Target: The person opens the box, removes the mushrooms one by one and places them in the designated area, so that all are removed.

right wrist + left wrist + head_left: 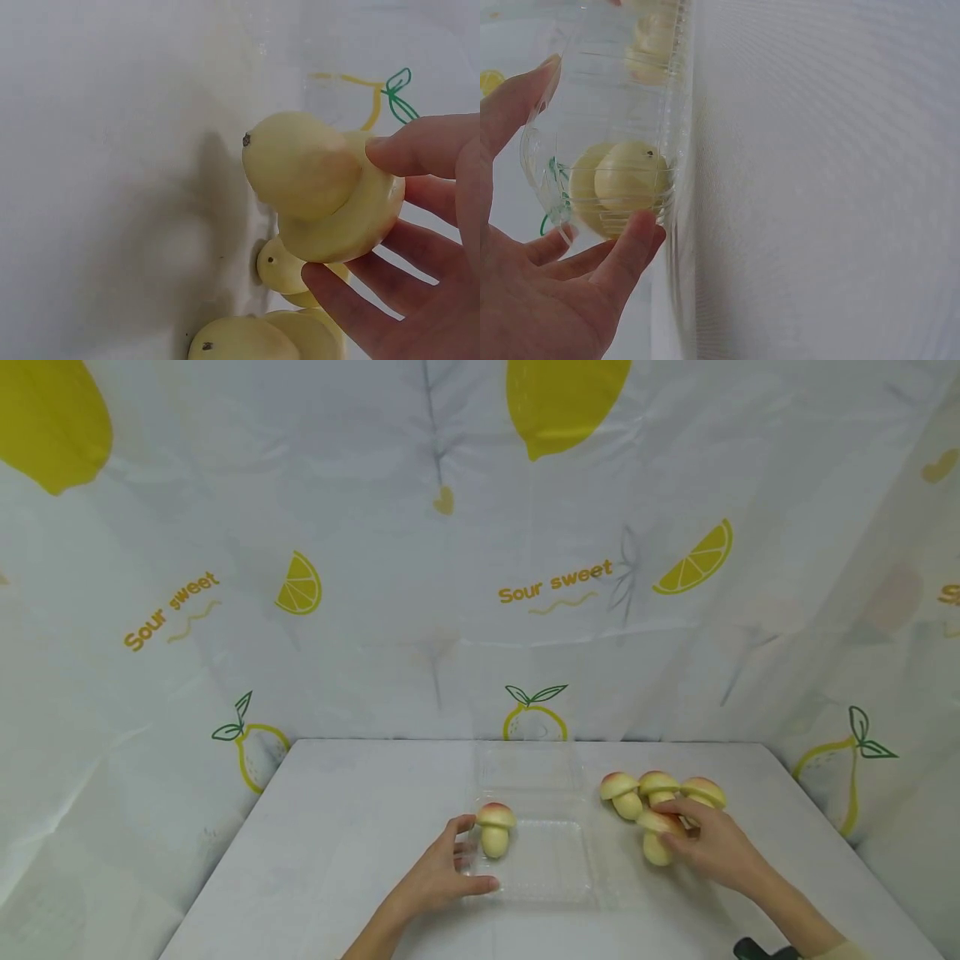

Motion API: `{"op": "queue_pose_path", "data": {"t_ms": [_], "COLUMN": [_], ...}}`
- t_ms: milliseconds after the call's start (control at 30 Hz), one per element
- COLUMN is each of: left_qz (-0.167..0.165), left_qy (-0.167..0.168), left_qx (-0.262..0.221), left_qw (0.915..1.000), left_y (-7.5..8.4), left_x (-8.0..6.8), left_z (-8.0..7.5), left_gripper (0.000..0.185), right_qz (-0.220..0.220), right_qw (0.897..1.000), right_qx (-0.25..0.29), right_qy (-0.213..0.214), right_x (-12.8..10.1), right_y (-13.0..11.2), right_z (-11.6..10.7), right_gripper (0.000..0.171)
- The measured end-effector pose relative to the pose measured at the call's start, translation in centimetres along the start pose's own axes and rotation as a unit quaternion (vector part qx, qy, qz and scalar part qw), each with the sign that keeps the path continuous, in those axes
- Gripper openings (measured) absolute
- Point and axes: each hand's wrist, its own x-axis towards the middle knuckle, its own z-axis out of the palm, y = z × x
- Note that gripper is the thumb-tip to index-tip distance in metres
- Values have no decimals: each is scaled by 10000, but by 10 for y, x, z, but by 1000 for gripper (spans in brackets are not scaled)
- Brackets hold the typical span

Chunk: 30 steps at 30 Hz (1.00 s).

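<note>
A clear plastic box [551, 864] lies on the white table with its lid folded back. Inside, at the left, stands one toy mushroom [495, 832] with a reddish-topped cap. My left hand [437, 872] holds the box's left side, thumb at the near edge and fingers farther back. Over on the right, my right hand [716, 845] pinches another toy mushroom [300, 165] by its cap, stem pointing down. It is raised off the table in the right wrist view. Just behind it are more toy mushrooms [621, 795], the rightmost partly hidden by my hand.
The open lid [528, 768] extends toward the back edge of the table [360, 827]. A white curtain [390, 610] with lemon prints hangs behind and along the sides. Part of a black object [757, 950] shows near my right forearm.
</note>
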Motion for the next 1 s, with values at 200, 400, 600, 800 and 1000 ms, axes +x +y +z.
{"op": "queue_pose_path", "data": {"t_ms": [200,400,600,800,1000], "left_qz": [17,12,13,46,9], "left_qy": [-30,-24,-20,-28,-22], "left_qx": [51,69,95,83,82], "left_qw": [10000,10000,10000,10000,10000], "left_y": [2,4,4,2,2], "left_x": [-1,-2,-2,-2,-2], "left_z": [0,0,0,-1,0], "left_gripper": [95,94,94,95,94], "right_qz": [131,378,426,406,249], "right_qw": [9996,9975,9966,9959,9967], "right_qx": [-234,-528,-607,-689,-661], "right_qy": [-107,-262,-356,-431,-393], "right_x": [-1,-2,-2,-1,0], "right_y": [7,12,13,14,14], "right_z": [1,2,-1,-2,0], "right_gripper": [34,35,34,32,31]}}
